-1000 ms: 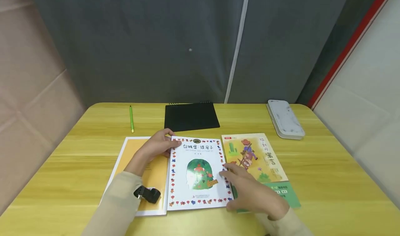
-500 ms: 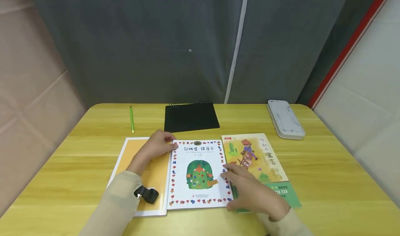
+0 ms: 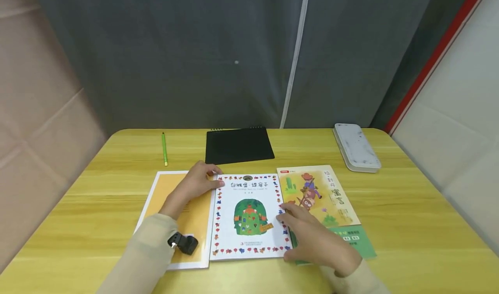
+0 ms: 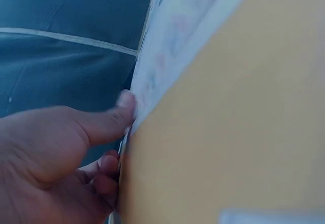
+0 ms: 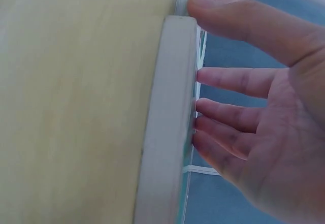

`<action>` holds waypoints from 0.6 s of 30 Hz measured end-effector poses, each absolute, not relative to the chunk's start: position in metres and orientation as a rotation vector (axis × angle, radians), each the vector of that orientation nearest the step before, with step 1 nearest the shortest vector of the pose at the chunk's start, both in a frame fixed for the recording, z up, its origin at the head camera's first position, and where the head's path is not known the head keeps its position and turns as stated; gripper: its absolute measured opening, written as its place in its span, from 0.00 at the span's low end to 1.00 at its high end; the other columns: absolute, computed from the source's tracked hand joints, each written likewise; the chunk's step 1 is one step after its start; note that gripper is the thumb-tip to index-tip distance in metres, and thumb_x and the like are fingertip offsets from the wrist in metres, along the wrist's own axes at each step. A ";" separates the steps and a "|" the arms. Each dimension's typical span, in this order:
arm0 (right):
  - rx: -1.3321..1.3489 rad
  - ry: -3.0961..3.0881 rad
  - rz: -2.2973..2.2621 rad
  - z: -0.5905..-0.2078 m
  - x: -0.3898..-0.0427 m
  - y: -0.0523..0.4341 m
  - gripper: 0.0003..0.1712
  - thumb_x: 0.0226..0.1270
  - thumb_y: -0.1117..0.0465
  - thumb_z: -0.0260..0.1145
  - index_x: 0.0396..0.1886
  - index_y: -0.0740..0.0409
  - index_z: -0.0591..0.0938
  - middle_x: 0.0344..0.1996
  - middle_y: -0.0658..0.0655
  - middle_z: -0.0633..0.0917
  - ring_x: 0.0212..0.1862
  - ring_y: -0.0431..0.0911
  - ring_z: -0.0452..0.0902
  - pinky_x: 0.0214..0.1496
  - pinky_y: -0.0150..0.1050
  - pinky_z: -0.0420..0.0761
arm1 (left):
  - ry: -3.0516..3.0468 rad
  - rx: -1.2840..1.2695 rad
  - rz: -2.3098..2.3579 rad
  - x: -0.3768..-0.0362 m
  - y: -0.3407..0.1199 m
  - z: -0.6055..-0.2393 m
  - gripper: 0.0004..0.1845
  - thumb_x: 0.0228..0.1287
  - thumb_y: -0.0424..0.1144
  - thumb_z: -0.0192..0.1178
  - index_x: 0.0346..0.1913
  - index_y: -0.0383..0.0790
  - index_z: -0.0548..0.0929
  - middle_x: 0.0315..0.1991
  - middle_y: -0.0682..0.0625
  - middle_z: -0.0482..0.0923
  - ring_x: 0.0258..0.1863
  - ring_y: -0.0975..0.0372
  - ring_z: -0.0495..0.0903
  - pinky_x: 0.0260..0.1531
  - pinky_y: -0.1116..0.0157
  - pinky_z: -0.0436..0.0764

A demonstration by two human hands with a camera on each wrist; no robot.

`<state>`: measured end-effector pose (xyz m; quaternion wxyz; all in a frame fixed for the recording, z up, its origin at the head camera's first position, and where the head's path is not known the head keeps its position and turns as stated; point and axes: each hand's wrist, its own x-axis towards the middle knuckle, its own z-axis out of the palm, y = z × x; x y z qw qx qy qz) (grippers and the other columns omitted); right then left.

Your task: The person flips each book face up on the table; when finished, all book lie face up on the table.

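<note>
While the white book (image 3: 248, 216) lies flat on the yellow table (image 3: 409, 224), we see our left hand (image 3: 195, 183) pinch its top left corner; our right hand (image 3: 312, 237) presses straight fingers (image 3: 286, 214) on its right edge; an orange book (image 3: 187, 216) and a cactus book (image 3: 319, 194) lie beside it.

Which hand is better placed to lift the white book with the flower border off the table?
Probably the right hand: its fingertips sit against the free right edge of the white flower-bordered book. The left hand holds the upper left corner, over the orange book, so it suits steadying.
</note>
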<state>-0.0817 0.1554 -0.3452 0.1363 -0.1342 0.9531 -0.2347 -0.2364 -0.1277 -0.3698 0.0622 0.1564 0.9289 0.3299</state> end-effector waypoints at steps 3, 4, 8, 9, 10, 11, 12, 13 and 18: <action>-0.397 2.769 -0.658 -0.345 -0.081 0.156 0.45 0.43 0.58 0.83 0.65 0.59 0.76 0.74 0.59 0.63 0.74 0.59 0.56 0.71 0.59 0.63 | 2.822 0.502 0.960 -0.237 -0.126 -0.372 0.13 0.58 0.37 0.72 0.46 0.37 0.86 0.42 0.42 0.70 0.42 0.53 0.68 0.40 0.60 0.70; -0.399 2.772 -0.656 -0.345 -0.081 0.156 0.45 0.43 0.58 0.83 0.65 0.59 0.76 0.74 0.58 0.64 0.74 0.59 0.56 0.71 0.59 0.63 | 2.825 0.504 0.950 -0.237 -0.126 -0.372 0.13 0.58 0.37 0.72 0.45 0.37 0.86 0.42 0.42 0.70 0.42 0.53 0.67 0.40 0.60 0.70; -0.413 2.771 -0.657 -0.345 -0.082 0.155 0.45 0.43 0.58 0.83 0.65 0.59 0.76 0.73 0.58 0.65 0.74 0.58 0.56 0.71 0.59 0.63 | 2.828 0.491 0.938 -0.236 -0.127 -0.370 0.13 0.59 0.37 0.71 0.46 0.37 0.85 0.42 0.42 0.69 0.42 0.53 0.68 0.40 0.59 0.69; -0.414 2.769 -0.658 -0.345 -0.082 0.155 0.45 0.43 0.58 0.83 0.65 0.59 0.76 0.73 0.58 0.65 0.74 0.58 0.56 0.71 0.59 0.63 | 2.824 0.489 0.933 -0.236 -0.127 -0.369 0.14 0.59 0.38 0.71 0.47 0.37 0.85 0.42 0.42 0.69 0.41 0.53 0.68 0.40 0.60 0.69; -0.417 2.768 -0.657 -0.345 -0.082 0.155 0.45 0.43 0.58 0.83 0.65 0.59 0.76 0.73 0.58 0.65 0.74 0.59 0.56 0.71 0.59 0.63 | 2.815 0.489 0.929 -0.235 -0.128 -0.367 0.15 0.60 0.38 0.71 0.48 0.37 0.84 0.43 0.42 0.70 0.41 0.53 0.68 0.39 0.60 0.70; -0.421 2.766 -0.658 -0.345 -0.082 0.155 0.45 0.43 0.58 0.83 0.65 0.59 0.76 0.73 0.58 0.65 0.74 0.59 0.56 0.71 0.59 0.63 | 2.802 0.488 0.936 -0.234 -0.129 -0.365 0.16 0.62 0.39 0.70 0.50 0.36 0.83 0.43 0.42 0.70 0.41 0.53 0.69 0.39 0.60 0.70; -0.424 2.765 -0.659 -0.345 -0.082 0.156 0.45 0.43 0.58 0.83 0.65 0.59 0.76 0.73 0.58 0.65 0.74 0.59 0.56 0.71 0.59 0.63 | 2.790 0.483 0.948 -0.233 -0.131 -0.363 0.17 0.63 0.39 0.69 0.52 0.36 0.82 0.44 0.41 0.71 0.41 0.53 0.70 0.38 0.60 0.72; -0.425 2.762 -0.660 -0.345 -0.082 0.156 0.45 0.43 0.57 0.83 0.65 0.59 0.76 0.73 0.58 0.65 0.74 0.59 0.56 0.71 0.59 0.63 | 2.780 0.477 0.963 -0.232 -0.133 -0.359 0.18 0.64 0.39 0.67 0.54 0.35 0.81 0.45 0.41 0.72 0.42 0.52 0.71 0.38 0.60 0.73; -0.412 2.756 -0.669 -0.345 -0.082 0.157 0.46 0.44 0.57 0.82 0.65 0.58 0.75 0.73 0.57 0.65 0.75 0.59 0.56 0.71 0.60 0.63 | 2.799 0.423 1.013 -0.231 -0.159 -0.339 0.22 0.70 0.41 0.60 0.62 0.33 0.76 0.54 0.36 0.74 0.49 0.47 0.75 0.45 0.52 0.78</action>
